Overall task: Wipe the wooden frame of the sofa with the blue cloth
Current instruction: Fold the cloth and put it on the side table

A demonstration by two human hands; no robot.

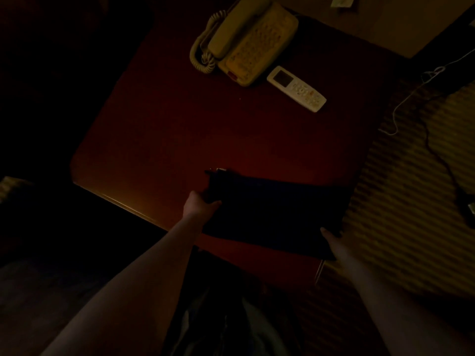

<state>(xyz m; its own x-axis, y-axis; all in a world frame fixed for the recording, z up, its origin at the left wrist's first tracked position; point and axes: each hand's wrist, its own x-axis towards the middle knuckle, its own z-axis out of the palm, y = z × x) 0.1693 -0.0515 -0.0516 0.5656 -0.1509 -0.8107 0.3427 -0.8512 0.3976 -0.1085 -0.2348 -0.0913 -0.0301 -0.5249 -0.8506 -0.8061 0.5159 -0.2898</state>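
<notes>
The room is very dim. A dark cloth (272, 214), nearly black in this light, lies spread flat on the near right part of a reddish wooden table (180, 129). My left hand (199, 202) grips the cloth's left edge, fingers curled over it. At the cloth's near right corner, by the table edge, my right hand (331, 238) holds it, with most of its fingers hidden under the fabric. No sofa frame can be made out in the dark.
A cream corded telephone (246, 39) and a white remote control (297, 88) sit at the table's far side. Striped carpet (401, 176) lies to the right, crossed by a white cord (411, 91) and a dark cable (442, 160). Everything left of the table is black.
</notes>
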